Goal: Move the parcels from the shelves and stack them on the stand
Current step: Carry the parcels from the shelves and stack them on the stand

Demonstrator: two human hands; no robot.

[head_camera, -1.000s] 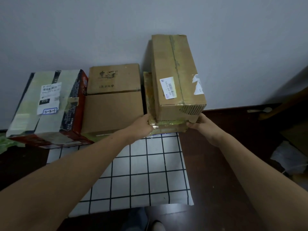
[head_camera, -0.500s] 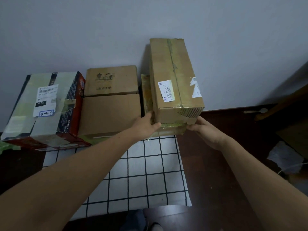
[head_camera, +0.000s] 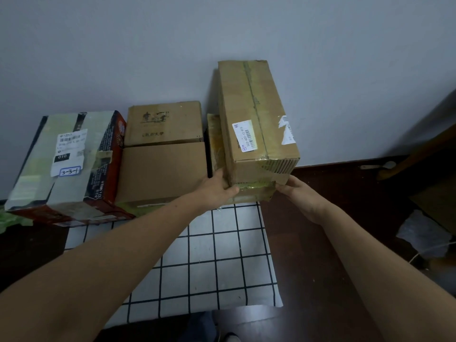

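The long brown cardboard parcel [head_camera: 256,114] lies on the flat tape-wrapped carton [head_camera: 254,195] at the right end of the grid-patterned stand [head_camera: 222,257]; the left hand [head_camera: 217,187] curls its fingers round its near corner; the right hand [head_camera: 299,195] has eased back, fingers loose, barely touching; placement looks done.

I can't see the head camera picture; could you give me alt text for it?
A person's bare hands, left grip and right grip, touch the near corners of a stack, a long cardboard parcel on a taped parcel, against a grey wall. To its left stand two brown boxes and a taped red carton; a black-and-white checked cloth lies in front.
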